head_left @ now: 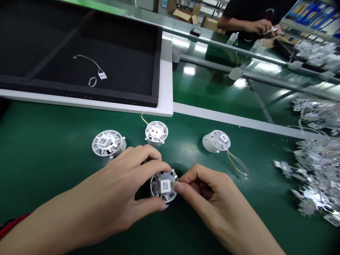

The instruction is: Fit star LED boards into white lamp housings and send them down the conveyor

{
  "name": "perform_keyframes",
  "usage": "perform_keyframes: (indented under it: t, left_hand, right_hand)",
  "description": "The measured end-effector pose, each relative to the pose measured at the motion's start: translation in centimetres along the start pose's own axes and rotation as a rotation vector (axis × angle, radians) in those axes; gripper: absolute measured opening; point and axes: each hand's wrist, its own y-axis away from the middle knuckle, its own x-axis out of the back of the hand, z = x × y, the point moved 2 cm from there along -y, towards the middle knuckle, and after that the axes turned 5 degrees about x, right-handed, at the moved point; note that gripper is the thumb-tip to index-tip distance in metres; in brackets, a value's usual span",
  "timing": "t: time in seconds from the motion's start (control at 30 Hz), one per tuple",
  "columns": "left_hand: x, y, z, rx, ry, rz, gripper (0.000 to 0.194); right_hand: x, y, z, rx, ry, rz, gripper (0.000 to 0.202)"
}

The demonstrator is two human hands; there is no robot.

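White fan unit (164,186), label upward, being grasped between thumb and fingers of left grip (130,187). Right rim being touched by thumb of right grip (209,194); whether anything is being pinched there cannot be told. Right of right grip, heap of translucent parts (316,166) being carried by desk (191,230). Beyond left grip, two white housings (156,140) being carried; third housing (209,142) beyond right grip. Farther past left grip, wired part (102,75) and ring (92,82) being contained by black tray (132,63).

Co-worker (248,16) cropped above, fan label (165,186) unreadable, parts pile (316,166) cropped
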Motion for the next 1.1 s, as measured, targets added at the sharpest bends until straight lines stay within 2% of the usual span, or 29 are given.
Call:
perform_keyframes:
  t: [0.13,0.27,0.4,0.47,0.63,0.83,0.97,1.1]
  left_hand:
    - [0.1,-0.2,0.1,-0.010,0.032,0.034,0.038]
    - [0.1,-0.4,0.3,0.009,0.030,0.004,0.041]
    - [-0.2,-0.3,0.2,-0.045,-0.018,0.067,0.044]
    - [-0.2,-0.4,0.2,-0.055,-0.034,0.061,0.042]
    - [0.0,-1.0,0.7,-0.025,-0.043,-0.010,0.029]
    - [0.1,-0.6,0.2,-0.028,-0.044,0.005,0.033]
    - [0.0,-0.2,-0.1,-0.055,-0.068,-0.002,0.038]
    - [0.0,-0.3,-0.1,-0.050,-0.076,0.010,0.032]
  right_hand:
    - [0.0,-0.2,-0.1,-0.009,-0.006,-0.012,0.027]
    - [-0.2,-0.2,-0.1,-0.010,-0.007,-0.020,0.027]
    - [-0.2,-0.1,0.2,0.010,0.029,0.003,0.026]
    - [-0.1,-0.1,0.2,0.018,0.050,-0.002,0.025]
    - [1.0,0.0,0.1,0.123,0.178,0.024,0.012]
    - [1.4,0.2,0.3,0.212,0.203,-0.058,0.024]
    - [1.2,0.3,0.4,0.324,0.322,-0.067,0.026]
    - [1.2,0.4,0.3,0.400,0.435,-0.062,0.030]
